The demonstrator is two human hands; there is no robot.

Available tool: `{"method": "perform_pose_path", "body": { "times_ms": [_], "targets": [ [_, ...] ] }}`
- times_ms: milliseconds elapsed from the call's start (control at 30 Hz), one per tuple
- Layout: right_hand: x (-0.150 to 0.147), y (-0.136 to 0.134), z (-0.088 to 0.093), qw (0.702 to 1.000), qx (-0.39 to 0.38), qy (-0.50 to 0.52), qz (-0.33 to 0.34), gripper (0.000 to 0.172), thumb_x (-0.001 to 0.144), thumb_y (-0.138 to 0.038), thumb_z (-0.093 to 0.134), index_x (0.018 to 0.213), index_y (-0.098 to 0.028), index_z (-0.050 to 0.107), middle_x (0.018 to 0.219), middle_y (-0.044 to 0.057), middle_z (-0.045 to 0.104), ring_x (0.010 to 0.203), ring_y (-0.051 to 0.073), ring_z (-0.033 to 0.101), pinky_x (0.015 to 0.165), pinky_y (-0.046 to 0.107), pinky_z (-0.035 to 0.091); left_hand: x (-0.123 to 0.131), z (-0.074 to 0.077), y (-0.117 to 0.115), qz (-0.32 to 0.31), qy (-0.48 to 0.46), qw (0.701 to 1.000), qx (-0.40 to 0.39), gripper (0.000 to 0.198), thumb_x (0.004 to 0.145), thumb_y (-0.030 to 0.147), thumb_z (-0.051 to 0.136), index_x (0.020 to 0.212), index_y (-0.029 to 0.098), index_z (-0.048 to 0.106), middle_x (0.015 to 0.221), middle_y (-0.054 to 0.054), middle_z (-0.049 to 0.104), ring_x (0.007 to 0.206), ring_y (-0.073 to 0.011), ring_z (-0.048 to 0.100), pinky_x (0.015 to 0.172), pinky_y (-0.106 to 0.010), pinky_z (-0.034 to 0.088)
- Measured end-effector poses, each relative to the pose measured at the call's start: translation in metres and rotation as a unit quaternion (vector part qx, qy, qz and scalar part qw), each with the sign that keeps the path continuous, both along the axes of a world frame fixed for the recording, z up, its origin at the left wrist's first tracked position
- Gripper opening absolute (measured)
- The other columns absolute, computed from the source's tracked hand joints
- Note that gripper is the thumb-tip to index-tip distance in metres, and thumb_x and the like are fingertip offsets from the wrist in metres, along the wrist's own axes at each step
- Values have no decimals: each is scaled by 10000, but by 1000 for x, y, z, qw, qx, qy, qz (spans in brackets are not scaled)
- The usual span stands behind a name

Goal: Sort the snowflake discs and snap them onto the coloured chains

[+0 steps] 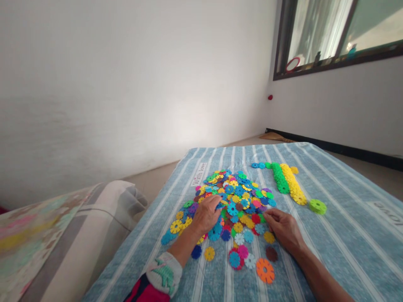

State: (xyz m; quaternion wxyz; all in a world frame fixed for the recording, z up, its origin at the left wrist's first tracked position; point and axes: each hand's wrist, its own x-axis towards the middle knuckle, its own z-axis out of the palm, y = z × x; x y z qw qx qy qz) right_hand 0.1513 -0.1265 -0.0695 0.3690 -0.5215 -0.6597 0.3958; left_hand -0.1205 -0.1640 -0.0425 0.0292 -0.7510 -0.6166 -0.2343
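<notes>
A heap of colourful notched plastic discs (238,191), like snowflake building pieces, lies on the striped blue cloth. My left hand (206,214) reaches over the heap's left side, its fingers closed on a few discs (223,203), blue and yellow. At the heap's right edge, my right hand (286,228) is closed, thumb and forefinger together; whether a disc is between them is hidden. Beyond it lie a green row of overlapping discs (279,178) and a yellow row (292,183). A short light-green stack (317,206) sits to their right.
The cloth-covered table (346,235) extends towards a white wall (141,84). Loose discs, one a larger orange disc (265,270), lie at the near side. Small blue discs (258,165) are at the far end. Left of the table is a fabric-covered bed or seat (94,222).
</notes>
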Motion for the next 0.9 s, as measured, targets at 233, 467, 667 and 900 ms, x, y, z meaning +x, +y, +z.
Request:
{"method": "perform_pose_path", "body": {
  "times_ms": [233,467,667,900],
  "targets": [
    [2,-2,1,1000,-9,12,5,395,748,-538,524,739,-177,686,496,-25,516,503,146,482,499,252,354,-38,19,-47,-31,32,999,-28,630,771,449,661,1326,177,534,1424,-154,498,1329,-310,439,1090,-491,387],
    [1,-3,4,1000,-6,12,-3,390,744,-531,525,723,-178,689,492,-24,514,499,141,477,499,249,354,-66,-17,-122,60,137,983,-109,999,690,766,550,1491,221,305,1549,-192,293,1409,-425,264,1059,-649,304],
    [-1,-5,5,1000,6,0,-13,361,749,-503,522,701,-185,687,496,-26,502,495,135,449,498,249,345,-55,-38,-117,146,125,977,-89,892,763,714,507,1480,214,331,1553,-167,297,1412,-390,282,1084,-621,284],
    [-1,-2,2,1000,13,1,-8,367,754,-497,515,705,-181,695,513,-19,511,529,149,466,524,257,344,-13,-26,-67,82,102,989,-66,794,825,651,486,1474,220,334,1557,-163,295,1431,-349,256,1098,-609,273]
  ]
}}
